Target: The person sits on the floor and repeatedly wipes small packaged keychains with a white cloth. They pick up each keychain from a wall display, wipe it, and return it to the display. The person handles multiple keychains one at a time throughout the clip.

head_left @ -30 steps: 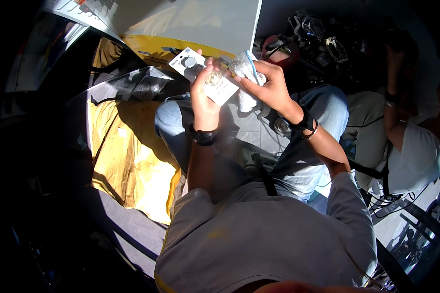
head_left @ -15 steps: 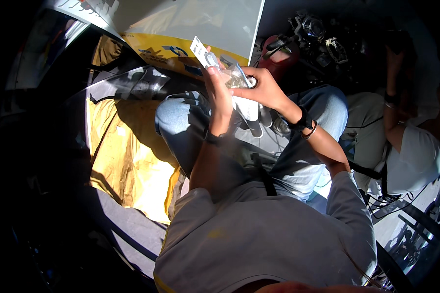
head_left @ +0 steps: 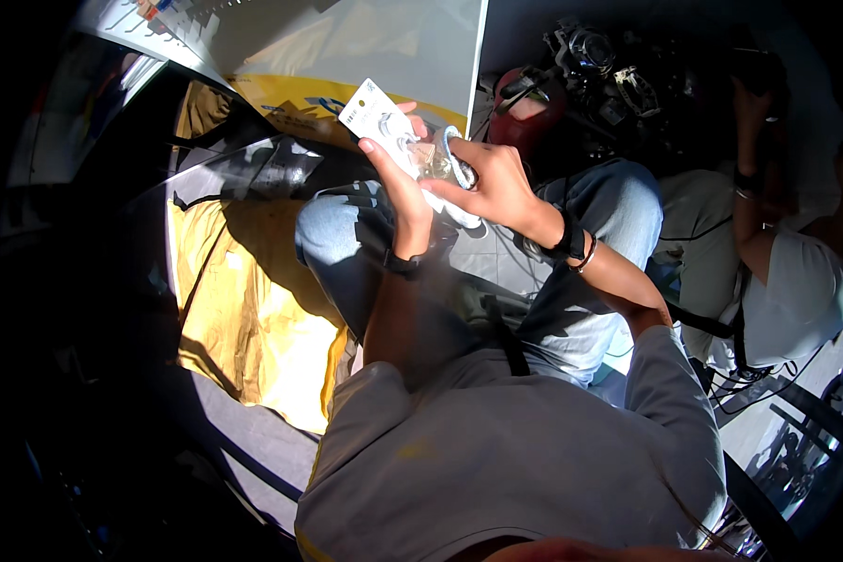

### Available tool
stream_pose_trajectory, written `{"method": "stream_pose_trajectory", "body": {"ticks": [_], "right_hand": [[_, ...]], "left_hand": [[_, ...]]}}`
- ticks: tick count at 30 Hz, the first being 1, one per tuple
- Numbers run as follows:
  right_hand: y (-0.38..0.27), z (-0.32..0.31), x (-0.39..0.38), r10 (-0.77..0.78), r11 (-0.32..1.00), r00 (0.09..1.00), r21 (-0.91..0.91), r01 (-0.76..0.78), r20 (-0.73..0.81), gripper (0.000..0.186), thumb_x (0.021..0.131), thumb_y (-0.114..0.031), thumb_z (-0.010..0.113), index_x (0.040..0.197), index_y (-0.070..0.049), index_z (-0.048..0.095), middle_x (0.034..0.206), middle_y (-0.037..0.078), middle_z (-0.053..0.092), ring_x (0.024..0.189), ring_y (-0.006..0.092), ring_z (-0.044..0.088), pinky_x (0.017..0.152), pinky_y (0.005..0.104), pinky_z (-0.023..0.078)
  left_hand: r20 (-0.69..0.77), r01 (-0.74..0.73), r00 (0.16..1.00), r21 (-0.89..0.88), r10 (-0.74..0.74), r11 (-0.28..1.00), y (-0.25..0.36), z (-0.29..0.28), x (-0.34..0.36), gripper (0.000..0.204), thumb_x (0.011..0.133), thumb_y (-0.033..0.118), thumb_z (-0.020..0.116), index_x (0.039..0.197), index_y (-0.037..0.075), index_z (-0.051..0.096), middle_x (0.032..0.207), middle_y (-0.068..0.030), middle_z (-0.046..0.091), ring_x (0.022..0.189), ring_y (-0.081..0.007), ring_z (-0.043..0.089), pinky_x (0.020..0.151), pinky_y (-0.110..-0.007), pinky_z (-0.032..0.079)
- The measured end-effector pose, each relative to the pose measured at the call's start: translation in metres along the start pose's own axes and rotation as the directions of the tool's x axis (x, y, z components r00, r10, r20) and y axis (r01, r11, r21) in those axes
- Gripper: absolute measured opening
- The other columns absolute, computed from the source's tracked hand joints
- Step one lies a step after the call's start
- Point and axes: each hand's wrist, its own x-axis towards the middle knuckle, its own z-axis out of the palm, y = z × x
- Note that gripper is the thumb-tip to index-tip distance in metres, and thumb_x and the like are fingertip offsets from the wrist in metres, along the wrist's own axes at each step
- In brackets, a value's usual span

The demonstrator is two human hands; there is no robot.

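Above my knees, my left hand (head_left: 405, 199) is closed around a white printed card (head_left: 370, 105), its thumb along the near edge and fingertips showing at the far side. The card is tilted, with its face turned up. Against its lower part lies clear, shiny plastic packaging (head_left: 433, 161); what is inside it cannot be made out. My right hand (head_left: 504, 192) pinches that plastic from the right, fingers and thumb meeting at it. A curved blue-and-white edge (head_left: 455, 155) stands up beside the right fingers.
A white and yellow panel (head_left: 347, 47) stands ahead. Yellow cloth (head_left: 244, 309) lies at the left. A red rounded object (head_left: 520, 122) and dark equipment (head_left: 618, 75) are at the far right. A co-worker's white sleeve (head_left: 796, 295) is close on the right.
Both hands have come slightly nearer and to the left. The card has turned so more of its face shows, and the blue-and-white edge now stands more upright.
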Motion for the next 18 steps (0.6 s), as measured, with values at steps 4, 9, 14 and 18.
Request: {"method": "stream_pose_trajectory", "body": {"ticks": [4,9,14,18], "right_hand": [[0.000,0.000,0.000,-0.003,1.000,1.000,-0.004,0.003,0.027,0.041,0.072,-0.035,0.078,0.084,0.000,0.060,0.058,0.016,0.053,0.051,0.0343,0.054,0.047,0.0350,0.042],[0.001,-0.005,0.003,-0.004,1.000,0.998,-0.011,0.005,0.055,0.041,0.070,-0.032,0.081,0.079,0.002,0.060,0.057,0.015,0.052,0.049,0.0326,0.053,0.047,0.0328,0.042],[0.011,-0.011,0.005,-0.021,0.994,0.999,0.104,0.024,-0.031,0.038,0.072,-0.024,0.080,0.095,0.003,0.065,0.071,0.013,0.064,0.056,0.0184,0.059,0.055,0.0271,0.046],[0.007,-0.022,0.011,0.178,0.934,0.980,0.329,-0.140,-0.087,0.034,0.078,-0.021,0.075,0.099,0.003,0.066,0.088,0.015,0.069,0.078,0.0192,0.067,0.071,0.0277,0.050]], "left_hand": [[-0.020,-0.027,0.999,0.002,0.027,1.000,0.000,0.000,-0.001,0.076,0.094,0.064,0.010,0.117,0.000,0.045,0.088,-0.0050,0.046,0.084,-0.0157,0.044,0.080,-0.028,0.035],[-0.034,-0.021,0.999,0.056,0.023,0.998,0.003,0.000,-0.002,0.082,0.091,0.070,0.013,0.115,-0.002,0.046,0.087,-0.0061,0.049,0.085,-0.0171,0.048,0.080,-0.030,0.039],[0.044,0.005,0.999,0.017,-0.006,1.000,0.007,-0.011,0.004,0.081,0.092,0.068,0.016,0.118,-0.002,0.047,0.091,-0.0061,0.051,0.085,-0.0166,0.049,0.080,-0.029,0.040],[0.087,0.076,0.993,0.088,-0.084,0.993,0.007,-0.004,-0.001,0.076,0.094,0.064,0.022,0.122,-0.002,0.046,0.092,-0.0046,0.052,0.086,-0.0150,0.051,0.079,-0.028,0.041]]}}
